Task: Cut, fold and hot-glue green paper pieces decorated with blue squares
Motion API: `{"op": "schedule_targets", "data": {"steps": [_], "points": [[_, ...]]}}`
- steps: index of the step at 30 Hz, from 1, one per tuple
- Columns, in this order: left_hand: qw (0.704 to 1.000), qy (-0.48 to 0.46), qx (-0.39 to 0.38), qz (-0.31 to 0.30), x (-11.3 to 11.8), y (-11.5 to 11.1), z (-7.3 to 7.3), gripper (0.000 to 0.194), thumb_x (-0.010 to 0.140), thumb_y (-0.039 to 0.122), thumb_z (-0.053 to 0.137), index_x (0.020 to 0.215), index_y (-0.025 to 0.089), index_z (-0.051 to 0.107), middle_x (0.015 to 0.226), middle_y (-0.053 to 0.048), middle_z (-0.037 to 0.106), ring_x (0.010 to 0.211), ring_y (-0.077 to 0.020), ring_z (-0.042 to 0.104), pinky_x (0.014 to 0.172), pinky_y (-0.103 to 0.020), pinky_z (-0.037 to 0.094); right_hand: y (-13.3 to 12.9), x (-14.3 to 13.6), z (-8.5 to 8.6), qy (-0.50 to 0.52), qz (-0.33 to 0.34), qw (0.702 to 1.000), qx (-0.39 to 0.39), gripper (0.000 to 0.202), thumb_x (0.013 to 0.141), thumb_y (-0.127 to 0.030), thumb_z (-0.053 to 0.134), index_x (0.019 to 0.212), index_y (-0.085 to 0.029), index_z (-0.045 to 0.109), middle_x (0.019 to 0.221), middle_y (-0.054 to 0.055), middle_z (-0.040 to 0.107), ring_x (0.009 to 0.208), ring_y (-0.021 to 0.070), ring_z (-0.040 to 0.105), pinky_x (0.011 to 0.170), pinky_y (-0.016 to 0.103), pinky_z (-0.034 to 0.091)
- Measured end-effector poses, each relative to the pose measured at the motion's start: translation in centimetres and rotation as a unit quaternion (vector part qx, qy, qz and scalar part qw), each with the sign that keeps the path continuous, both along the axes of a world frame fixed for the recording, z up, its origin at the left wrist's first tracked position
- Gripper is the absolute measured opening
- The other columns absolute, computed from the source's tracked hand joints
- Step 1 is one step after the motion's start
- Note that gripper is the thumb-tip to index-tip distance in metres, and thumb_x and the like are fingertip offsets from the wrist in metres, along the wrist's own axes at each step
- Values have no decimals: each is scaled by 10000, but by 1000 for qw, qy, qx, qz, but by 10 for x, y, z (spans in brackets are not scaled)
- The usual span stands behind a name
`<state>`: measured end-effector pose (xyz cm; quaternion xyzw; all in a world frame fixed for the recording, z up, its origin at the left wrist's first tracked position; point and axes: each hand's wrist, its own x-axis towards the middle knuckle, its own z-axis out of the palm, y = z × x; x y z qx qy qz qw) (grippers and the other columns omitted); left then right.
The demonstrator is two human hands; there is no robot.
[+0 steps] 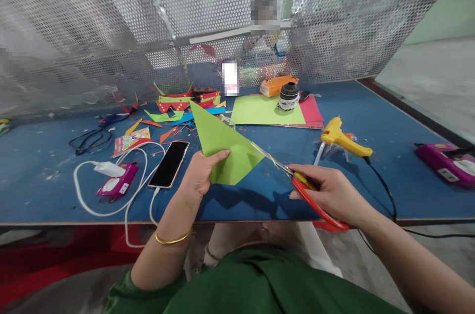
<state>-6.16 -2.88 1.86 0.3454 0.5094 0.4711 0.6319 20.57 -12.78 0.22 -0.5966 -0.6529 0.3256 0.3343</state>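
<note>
My left hand pinches a piece of lime-green paper along its lower left side, thumb on top. The paper is held up above the table, one pointed corner rising to the upper left. In my right hand is a pair of scissors with red and yellow handles. Their blades point left and meet the paper's right edge, where a thin green strip hangs along them. Part of my left fingers is hidden behind the paper.
On the blue table lie a phone with a white cable, a purple power socket, a yellow glue gun, green sheets under a black container, and coloured paper scraps. Behind a perforated metal screen a person shows.
</note>
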Motion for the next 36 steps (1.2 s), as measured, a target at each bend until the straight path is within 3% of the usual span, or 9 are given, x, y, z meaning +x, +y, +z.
{"op": "schedule_targets", "data": {"steps": [18, 29, 36], "points": [[1000, 9, -5, -4, 1, 1, -1, 337, 532, 221, 896, 840, 138, 788, 886, -119, 802, 798, -305, 761, 741, -410, 625, 0, 1, -6, -1, -3, 1000, 0, 519, 718, -521, 787, 1143, -223, 763, 969, 38, 784, 863, 266, 722, 815, 357, 579], [1000, 13, 0, -8, -1, 3, -3, 381, 503, 232, 916, 845, 131, 780, 835, -98, 800, 727, -284, 754, 680, -387, 627, -4, -1, 1, -42, 30, 998, -30, 553, 783, -502, 726, 1258, -222, 682, 1086, 77, 754, 893, 243, 699, 775, 340, 571], [1000, 21, 1, -9, -3, 4, -5, 365, 515, 226, 914, 844, 136, 786, 849, -111, 800, 752, -294, 754, 680, -385, 618, -4, -2, -1, -34, 35, 999, -14, 494, 814, -517, 688, 1205, -215, 711, 982, 61, 759, 804, 220, 684, 723, 322, 556]]}}
